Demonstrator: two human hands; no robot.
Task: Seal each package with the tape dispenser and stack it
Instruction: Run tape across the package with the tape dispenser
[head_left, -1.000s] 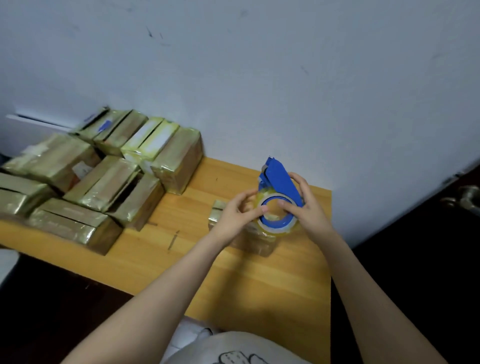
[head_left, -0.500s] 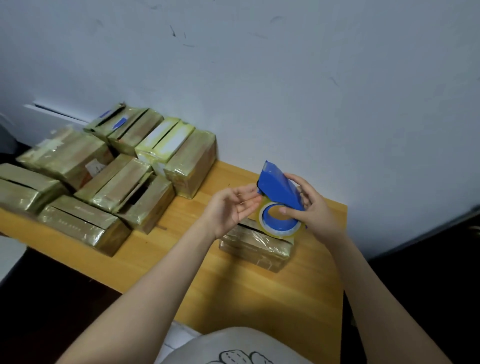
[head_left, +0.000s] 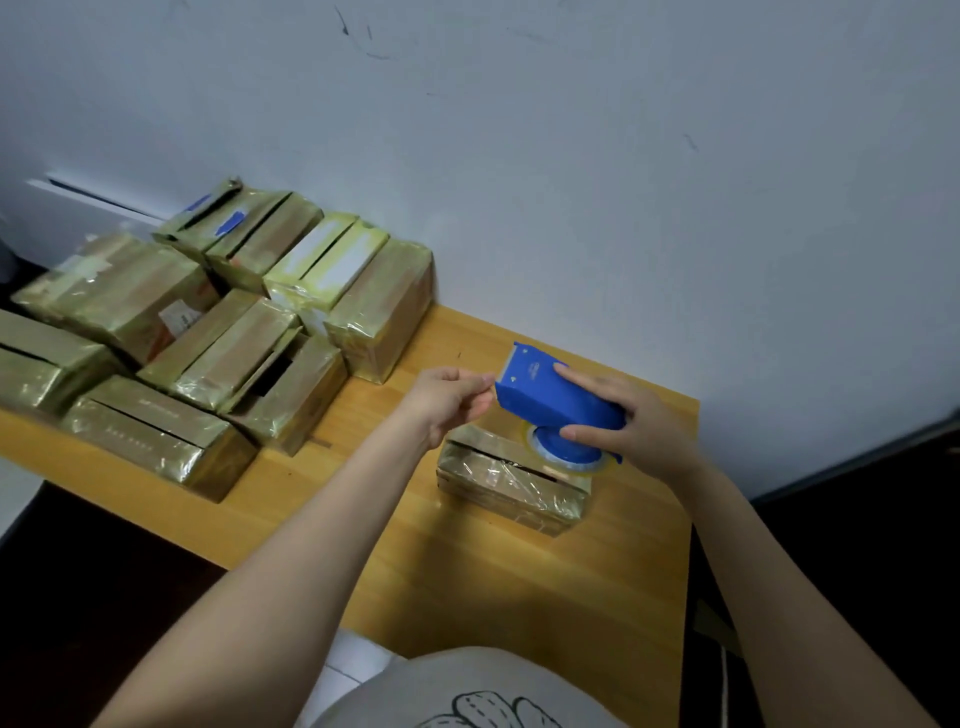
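Clock: 12 is the wall (head_left: 571, 156), 6 is your own body.
Tape dispenser (head_left: 556, 402): a second ago it stood upright over the package with both your hands at the roll. Now it is tipped over, cutter end aimed at 10 o'clock. The roll (head_left: 566, 453) hangs low over the package top; whether they touch can't be told.
Right hand (head_left: 636, 423): it grips the dispenser from 3 o'clock, forefinger laid along the blue housing and thumb down at the roll's hub.
Left hand (head_left: 449, 400): half a second ago it hung open beside the dispenser. Now thumb and forefinger are pinched together right at the cutter lip, the other fingers curled. You've probably caught the tape end, but the clear film doesn't show, so that's a guess.
Package (head_left: 511, 480): it lies at the 3 o'clock end of the table (head_left: 519, 582), directly beneath the dispenser. As far as you can see, the dark slit between its top flaps isn't covered yet.
Pile (head_left: 208, 332): the other wrapped packages sit well apart at 9 to 10 o'clock, by the wall, unmoved.
Meaning: you've gone from hunting for the tape end to pulling it. The next move is likely to draw out a length and lay it over the slit. Stacking comes after that.
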